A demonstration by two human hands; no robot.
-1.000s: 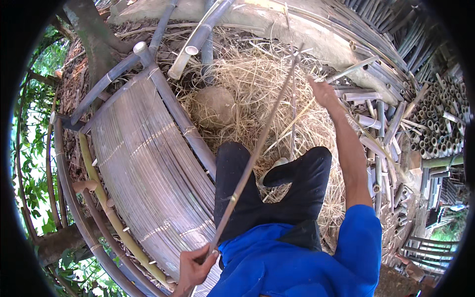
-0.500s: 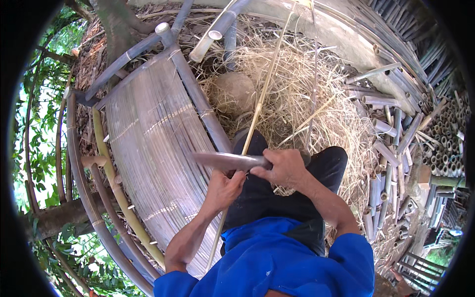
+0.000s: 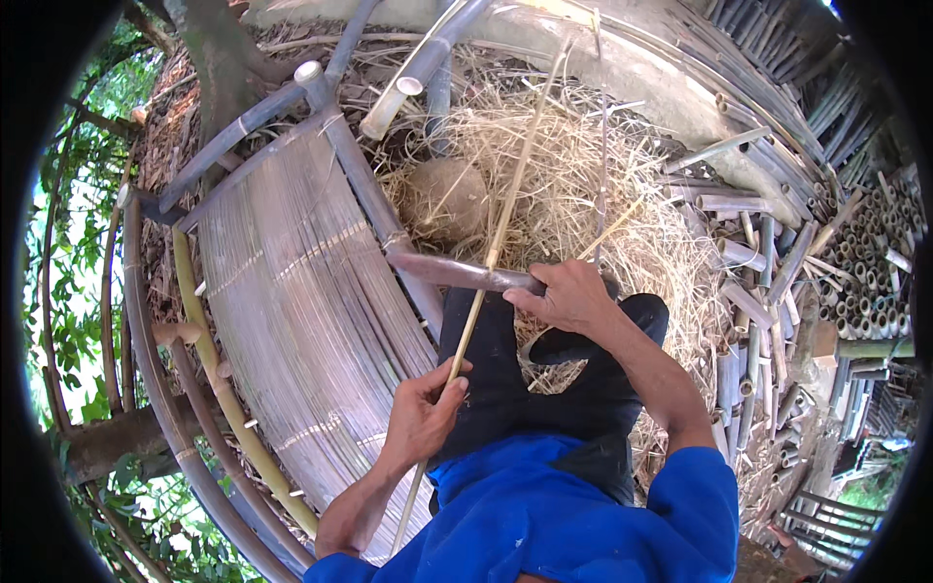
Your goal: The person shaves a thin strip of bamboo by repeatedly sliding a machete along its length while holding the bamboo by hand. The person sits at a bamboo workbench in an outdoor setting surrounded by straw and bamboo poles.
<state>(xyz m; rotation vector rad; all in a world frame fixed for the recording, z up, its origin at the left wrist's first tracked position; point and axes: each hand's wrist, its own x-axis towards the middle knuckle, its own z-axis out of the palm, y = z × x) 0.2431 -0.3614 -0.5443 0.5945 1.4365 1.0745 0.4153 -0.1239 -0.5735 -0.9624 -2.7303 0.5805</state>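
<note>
Left grip is pinching the pale strip at the right edge of the bench; right grip is clasping the knife across the strip. Risk: overpressing could be sending the knife toward left grip.

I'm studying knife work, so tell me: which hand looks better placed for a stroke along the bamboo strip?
Probably the right hand: it holds the knife, whose blade crosses the bamboo strip. The left hand is occupied holding the strip, nearer the body.
</note>
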